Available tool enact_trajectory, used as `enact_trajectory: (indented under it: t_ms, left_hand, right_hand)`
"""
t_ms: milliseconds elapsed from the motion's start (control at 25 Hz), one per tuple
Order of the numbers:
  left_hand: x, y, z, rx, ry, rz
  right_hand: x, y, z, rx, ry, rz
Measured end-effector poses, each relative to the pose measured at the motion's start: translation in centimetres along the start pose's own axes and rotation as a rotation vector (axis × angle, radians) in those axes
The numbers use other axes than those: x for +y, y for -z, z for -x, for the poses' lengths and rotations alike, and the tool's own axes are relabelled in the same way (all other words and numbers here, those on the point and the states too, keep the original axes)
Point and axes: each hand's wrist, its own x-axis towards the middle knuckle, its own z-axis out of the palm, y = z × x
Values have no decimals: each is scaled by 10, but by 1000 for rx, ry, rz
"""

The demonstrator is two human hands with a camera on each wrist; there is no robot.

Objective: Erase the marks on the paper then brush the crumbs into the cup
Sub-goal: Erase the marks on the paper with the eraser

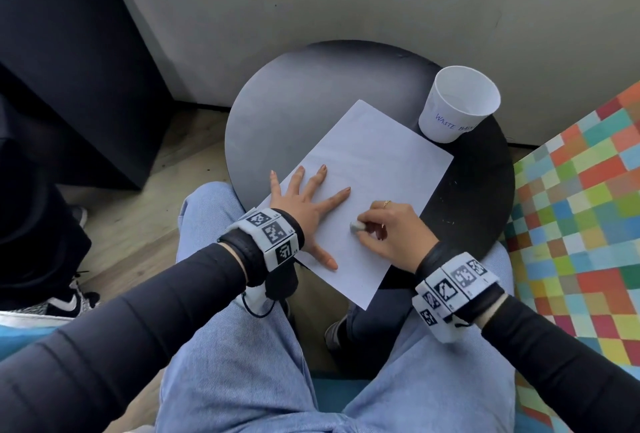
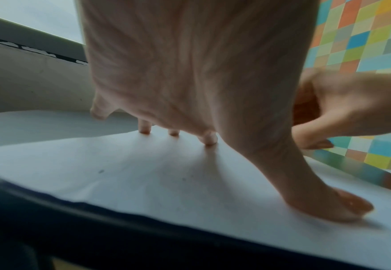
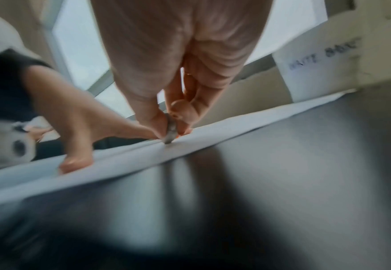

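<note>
Head view showed one sheet of paper (image 1: pixel 363 169) lying askew on one round dark table (image 1: pixel 277 93), its near corner overhanging the edge; two hands worked on it. Left of the sheet's middle, the left hand (image 1: pixel 304 204) lay flat with fingers spread wide, pressing the paper down; right of that, near the sheet's right edge, the right hand (image 1: pixel 391 228) had its fingers curled, pinching one small grey eraser (image 1: pixel 356 226) whose tip touched the paper. Beyond the sheet's far right corner stood one white paper cup (image 1: pixel 457 103), upright, just beside the paper; further right lay a multicoloured chequered cushion (image 1: pixel 581 197). Marks and crumbs were too faint to tell.
</note>
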Motion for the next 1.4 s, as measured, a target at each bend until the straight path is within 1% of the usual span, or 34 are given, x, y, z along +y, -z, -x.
enact_trajectory:
  t_ms: [80, 120, 200, 280, 360, 400, 440, 480, 560, 600, 680, 720, 760, 840, 880, 960, 1000, 1040, 1120, 1160, 1200, 1280, 1320, 1360, 1400]
  left_hand:
    - [1, 0, 0, 1, 4, -10]
    - [1, 0, 0, 0, 5, -15]
    - [1, 1, -1, -3, 3, -18]
    - [1, 1, 0, -1, 3, -14]
    - [2, 0, 1, 2, 6, -18]
    - [2, 0, 1, 2, 6, -20]
    - [2, 1, 1, 3, 5, -24]
    - [2, 1, 1, 1, 5, -29]
    - [1, 2, 1, -7, 4, -25]
    - [2, 1, 1, -11, 6, -17]
    - [2, 1, 2, -11, 8, -19]
    - [2, 1, 2, -9, 8, -25]
    - [2, 1, 1, -5, 6, -29]
    - [2, 2, 1, -4, 3, -23]
    - [2, 2, 2, -10, 2, -17]
    - [2, 1, 3, -12, 5, -18]
    - [2, 1, 2, -12, 5, -22]
    - [2, 2, 2, -11, 5, -22]
    - [2, 2, 2, -17, 1, -13]
    - [2, 2, 2, -20, -2, -3]
    - [1, 1, 2, -17, -2, 4]
    - [1, 0, 2, -10, -5, 4]
    - [1, -1, 2, -9, -7, 1]
    - [0, 0, 1, -9, -11, -1]
    - [0, 0, 1, -10, -19, 3]
  right_hand:
    - [-8, -1, 8, -146, 60, -13]
    - [-4, 2, 3, -170, 59, 13]
    - [4, 11, -16, -106, 16, 105]
    - [1, 9, -21, -80, 15, 125]
    - [-11, 0, -9, -173, 84, 99]
    - [-11, -1, -6, -212, 90, 89]
    - [-7, 3, -9, -215, 73, 92]
    - [0, 9, -15, -174, 40, 109]
    - [2, 12, -21, -76, 21, 145]
    - [-4, 8, -18, -96, 48, 139]
    - [-16, -1, -9, -251, 130, 97]
    - [-16, -1, -9, -282, 139, 96]
    - [-10, 4, -15, -257, 120, 113]
    - [-5, 10, -25, -148, 86, 146]
    - [-9, 7, -23, -150, 96, 148]
    - [-22, -2, -13, -279, 161, 115]
    - [-22, -2, -13, -320, 163, 101]
    - [-17, 2, -17, -305, 140, 113]
    - [-4, 11, -30, -136, 113, 167]
    - [-4, 10, -29, -102, 116, 179]
    - [-12, 5, -23, -144, 122, 164]
    - [-33, -7, -3, -329, 166, 99]
    - [-32, -4, 0, -373, 171, 98]
    - [-24, 4, -5, -346, 155, 110]
    - [-11, 14, -15, -248, 107, 132]
